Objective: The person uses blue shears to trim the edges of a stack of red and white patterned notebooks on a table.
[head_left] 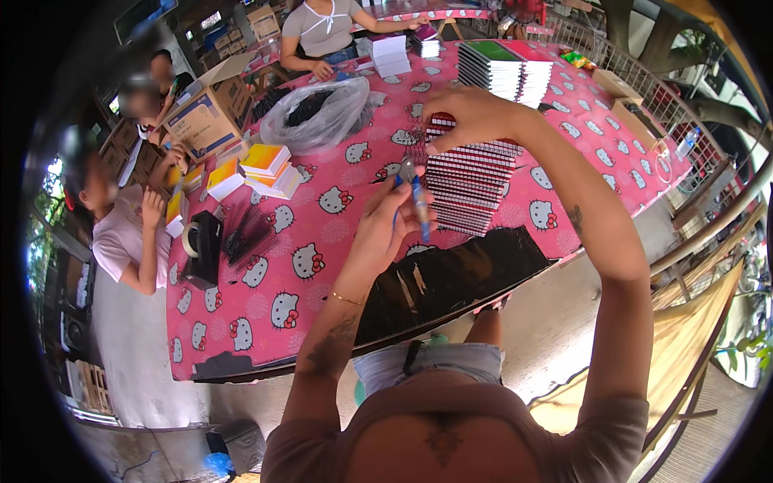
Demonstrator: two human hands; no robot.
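My left hand (375,229) is closed round pliers (416,201) with blue handles. Their metal jaws point away from me, beside the coil ends of the spiral notebooks. My right hand (471,113) arches over the far left corner of a long row of wire-bound notebooks (471,189). Between its thumb and fingers shows a red-covered spiral notebook (439,122), which it grips at the bound edge. Dark coils stick out at that edge, close to the plier jaws. The fingertips are partly hidden behind the notebook.
Farther back stand stacked notebooks with green covers (489,52) and a plastic bag (318,117) of black coils. To the left are yellow-covered booklets (266,161), loose coils (245,233), a tape dispenser (203,251) and a cardboard box (205,121). Other people work across and left of the pink table (322,249).
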